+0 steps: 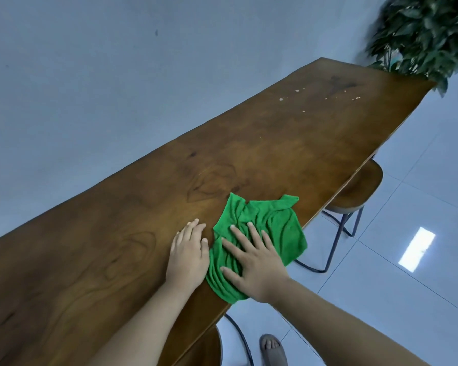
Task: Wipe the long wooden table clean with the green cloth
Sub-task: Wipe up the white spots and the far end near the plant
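The long wooden table (249, 143) runs from the lower left to the upper right along a pale wall. A crumpled green cloth (273, 223) lies near the table's front edge, one corner hanging slightly past it. My right hand (254, 262) presses flat on the cloth with fingers spread. My left hand (188, 257) rests flat on the bare wood just left of the cloth, its thumb touching the cloth's edge. Several small white specks (280, 99) dot the far part of the tabletop near a dark stain (341, 83).
A leafy plant (431, 35) stands at the table's far end. A round wooden stool (354, 191) with dark metal legs sits partly under the table's right edge. Another stool (209, 347) is below me. My sandalled foot (273, 350) stands on the glossy tiled floor.
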